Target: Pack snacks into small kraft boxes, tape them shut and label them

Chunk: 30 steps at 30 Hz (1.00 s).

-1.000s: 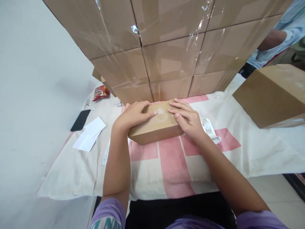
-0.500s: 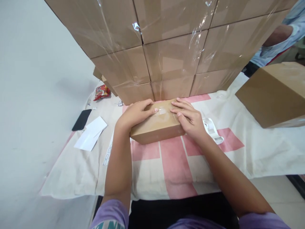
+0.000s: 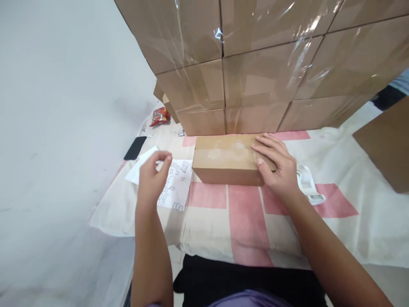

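A closed brown cardboard box lies lengthwise on the cloth, with clear tape along its top. My right hand rests on the box's right end, fingers stretched apart over the top and thumb near the front edge. To the left of the box, my left hand is raised over the papers, apart from the box. Its thumb and fingertips are pinched together; anything between them is too small to make out. Under and beside it lies a sheet with small printed boxes. A white tape dispenser sits right of my right hand.
Wrapped cardboard boxes stand stacked behind the box. At the left lie a black phone-like slab, white paper and a red snack packet. Another carton stands at the right. A white wall borders the left side.
My left hand has lifted off the box and moved left over the papers, its fingers now pinched. My right hand stays on the box. The view has swung left.
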### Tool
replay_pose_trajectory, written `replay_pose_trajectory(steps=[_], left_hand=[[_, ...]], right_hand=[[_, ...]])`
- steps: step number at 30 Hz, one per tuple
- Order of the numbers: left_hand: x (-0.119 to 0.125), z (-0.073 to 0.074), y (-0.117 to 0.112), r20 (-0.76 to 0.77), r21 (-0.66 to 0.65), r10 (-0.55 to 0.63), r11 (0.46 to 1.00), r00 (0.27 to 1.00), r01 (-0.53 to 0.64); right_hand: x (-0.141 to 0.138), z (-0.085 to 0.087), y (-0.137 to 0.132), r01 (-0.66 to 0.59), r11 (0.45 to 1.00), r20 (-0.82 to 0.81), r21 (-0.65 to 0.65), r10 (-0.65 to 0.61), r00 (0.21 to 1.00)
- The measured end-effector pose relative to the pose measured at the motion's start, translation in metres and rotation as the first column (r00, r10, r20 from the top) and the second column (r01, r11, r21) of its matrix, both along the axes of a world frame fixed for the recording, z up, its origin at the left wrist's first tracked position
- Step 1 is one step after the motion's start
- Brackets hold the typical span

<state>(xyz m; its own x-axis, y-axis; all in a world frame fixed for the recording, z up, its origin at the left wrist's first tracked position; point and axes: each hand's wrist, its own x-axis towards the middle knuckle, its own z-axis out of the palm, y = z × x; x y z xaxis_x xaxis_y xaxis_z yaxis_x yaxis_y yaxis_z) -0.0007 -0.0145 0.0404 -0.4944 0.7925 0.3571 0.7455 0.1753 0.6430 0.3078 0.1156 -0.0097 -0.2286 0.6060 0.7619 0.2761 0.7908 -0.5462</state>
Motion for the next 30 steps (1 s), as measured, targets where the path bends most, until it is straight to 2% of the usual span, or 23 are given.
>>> replay_pose_trajectory(steps=[2, 4, 5, 7, 9, 11, 12, 14, 17, 20, 25, 27, 30], left_hand=[[-0.015, -0.036, -0.025, 0.025, -0.140, -0.008, 0.990, 1.000, 0.011], [-0.027, -0.069, -0.045, 0.006, -0.195, 0.012, 0.981, 1.000, -0.011], [-0.031, -0.083, -0.053, -0.026, -0.219, 0.020, 0.975, 0.999, -0.026], [-0.035, -0.104, -0.064, -0.102, -0.261, 0.057, 0.962, 0.993, -0.082], [-0.032, -0.116, -0.071, -0.171, -0.295, 0.098, 0.944, 0.980, -0.146], [-0.027, -0.122, -0.074, -0.225, -0.301, 0.120, 0.935, 0.967, -0.186], [-0.024, -0.123, -0.075, -0.248, -0.291, 0.119, 0.938, 0.961, -0.191], [-0.019, -0.125, -0.075, -0.294, -0.259, 0.112, 0.947, 0.949, -0.192], [-0.017, -0.125, -0.074, -0.344, -0.219, 0.113, 0.956, 0.932, -0.196], [-0.019, -0.126, -0.074, -0.352, -0.210, 0.122, 0.956, 0.928, -0.205], [-0.022, -0.124, -0.075, -0.307, -0.148, 0.169, 0.964, 0.937, -0.222], [-0.021, -0.121, -0.077, -0.275, -0.159, 0.114, 0.974, 0.955, -0.162], [-0.017, -0.117, -0.084, -0.264, -0.242, -0.045, 0.970, 0.964, -0.021]], right_hand=[[0.002, -0.007, -0.006, 0.058, 0.997, -0.005, 0.056, -0.058, 0.998], [0.000, -0.019, -0.018, 0.057, 0.993, 0.011, 0.104, -0.058, 0.998], [-0.003, -0.025, -0.026, 0.008, 0.991, 0.034, 0.137, -0.013, 0.999], [-0.015, -0.034, -0.047, -0.183, 0.956, 0.153, 0.232, 0.149, 0.977], [-0.035, -0.038, -0.069, -0.418, 0.851, 0.351, 0.318, 0.304, 0.886], [-0.061, -0.039, -0.086, -0.578, 0.759, 0.530, 0.301, 0.370, 0.763], [-0.075, -0.039, -0.091, -0.617, 0.746, 0.591, 0.251, 0.387, 0.708], [-0.103, -0.044, -0.096, -0.617, 0.780, 0.644, 0.107, 0.418, 0.640], [-0.138, -0.058, -0.094, -0.548, 0.829, 0.666, -0.106, 0.469, 0.580], [-0.155, -0.074, -0.089, -0.503, 0.838, 0.673, -0.209, 0.497, 0.548], [-0.154, -0.083, -0.088, -0.493, 0.840, 0.659, -0.225, 0.504, 0.558], [-0.153, -0.082, -0.088, -0.485, 0.844, 0.655, -0.230, 0.503, 0.564], [-0.153, -0.081, -0.089, -0.468, 0.850, 0.653, -0.240, 0.498, 0.570]])
